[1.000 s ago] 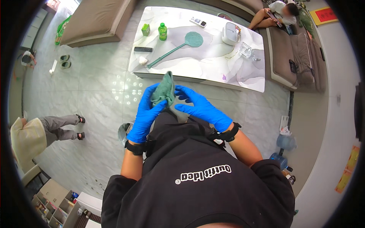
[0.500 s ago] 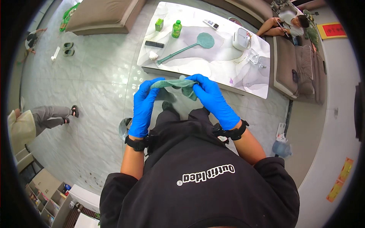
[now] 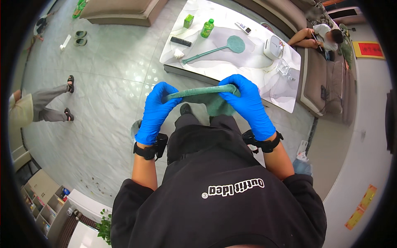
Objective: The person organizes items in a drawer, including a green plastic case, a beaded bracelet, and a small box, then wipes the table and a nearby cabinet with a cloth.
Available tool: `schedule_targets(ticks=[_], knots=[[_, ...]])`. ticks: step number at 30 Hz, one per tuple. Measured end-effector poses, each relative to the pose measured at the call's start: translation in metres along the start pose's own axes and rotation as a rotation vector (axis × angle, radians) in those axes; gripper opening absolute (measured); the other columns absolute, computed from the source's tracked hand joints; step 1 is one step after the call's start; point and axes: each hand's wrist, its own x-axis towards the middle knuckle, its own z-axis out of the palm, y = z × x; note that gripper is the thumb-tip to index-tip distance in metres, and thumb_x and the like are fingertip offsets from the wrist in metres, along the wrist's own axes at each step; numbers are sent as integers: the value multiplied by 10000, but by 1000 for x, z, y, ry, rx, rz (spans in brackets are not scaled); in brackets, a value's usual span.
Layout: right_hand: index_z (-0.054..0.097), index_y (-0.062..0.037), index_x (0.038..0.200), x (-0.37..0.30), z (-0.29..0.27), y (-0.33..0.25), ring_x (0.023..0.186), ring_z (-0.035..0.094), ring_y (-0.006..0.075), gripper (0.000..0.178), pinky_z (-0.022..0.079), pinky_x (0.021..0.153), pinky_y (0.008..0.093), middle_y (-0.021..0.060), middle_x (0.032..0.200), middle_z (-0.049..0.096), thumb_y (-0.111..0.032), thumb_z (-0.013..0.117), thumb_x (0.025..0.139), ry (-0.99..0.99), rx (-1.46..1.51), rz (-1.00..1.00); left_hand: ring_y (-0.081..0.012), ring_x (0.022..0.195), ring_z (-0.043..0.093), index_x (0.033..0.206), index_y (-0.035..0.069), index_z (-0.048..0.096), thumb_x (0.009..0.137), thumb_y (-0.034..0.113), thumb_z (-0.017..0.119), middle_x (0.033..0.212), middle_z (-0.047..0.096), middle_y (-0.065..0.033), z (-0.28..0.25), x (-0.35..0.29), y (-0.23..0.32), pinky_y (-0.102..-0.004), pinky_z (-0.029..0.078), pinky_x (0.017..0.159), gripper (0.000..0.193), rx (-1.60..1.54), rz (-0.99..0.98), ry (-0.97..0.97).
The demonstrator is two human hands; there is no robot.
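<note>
Between my two blue-gloved hands a green cloth (image 3: 202,91) is stretched, its upper edge folded over and its lower part hanging down. My left hand (image 3: 158,105) is closed on the cloth's left end. At the other end, my right hand (image 3: 247,101) grips the cloth with fingers wrapped round the edge. Both hands are in front of my body, just short of the low table (image 3: 182,68). On that table lie a green fly swatter (image 3: 235,44), a green bottle (image 3: 207,28), a small green carton (image 3: 188,21), a black remote (image 3: 180,41) and a crumpled white tissue (image 3: 178,54).
Further right on the table are a white box (image 3: 273,47), a clear holder (image 3: 285,68) and a white remote (image 3: 243,27). A person (image 3: 324,37) sits on the sofa (image 3: 314,78); another person (image 3: 41,108) is at the left. Slippers (image 3: 80,38) lie on the floor.
The cloth has gone from bunched to spread, hanging lower on the right. My right hand has moved slightly right, widening the gap between hands. The person at the left has stepped with legs apart.
</note>
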Motion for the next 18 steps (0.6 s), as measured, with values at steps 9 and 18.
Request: schedule_targets(ticks=[9, 18], knots=[[646, -63, 965, 25, -9, -12, 798, 653, 251, 229, 514, 723, 323, 109, 897, 652, 12, 694, 754, 62, -219, -158, -118, 770, 594, 965, 16, 619, 828, 44, 694, 848, 628, -48, -33, -18, -33, -264, 493, 706, 159, 82, -203, -36], [654, -61, 988, 90, 13, 20, 867, 652, 276, 238, 512, 758, 335, 125, 952, 656, 55, 622, 783, -158, -208, -200, -134, 757, 560, 941, 24, 592, 926, 143, 598, 831, 605, -68, -83, -33, -55, -286, 457, 676, 120, 309, -82, 295]])
